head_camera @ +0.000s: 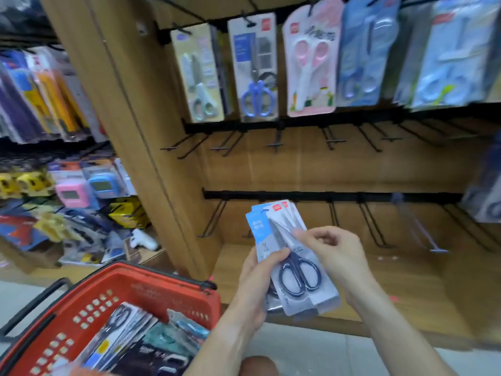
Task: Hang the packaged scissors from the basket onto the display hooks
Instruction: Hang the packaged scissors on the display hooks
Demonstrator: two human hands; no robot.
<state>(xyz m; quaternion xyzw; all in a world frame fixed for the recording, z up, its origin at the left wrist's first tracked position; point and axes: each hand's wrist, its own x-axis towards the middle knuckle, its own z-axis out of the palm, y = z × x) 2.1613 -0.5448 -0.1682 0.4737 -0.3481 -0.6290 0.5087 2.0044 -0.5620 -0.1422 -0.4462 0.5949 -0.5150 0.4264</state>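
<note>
Between both hands, low before the shelving: left hand (261, 270) wrapped round a fanned stack of grey-and-blue carded black-handled scissors (294, 263), right hand (329, 251) pinching the top card, probably to peel one off. Bare black wire hooks (371, 223) just behind; more packs in red plastic basket (173, 289).

Fanned scissors packs (294, 256) above red basket (151, 291).

Left of the wooden post (127, 126): pink timer (72, 195) beside blue timer (101, 184), yellow boxes (127, 211) below, white glue gun (143, 238) lower still.
</note>
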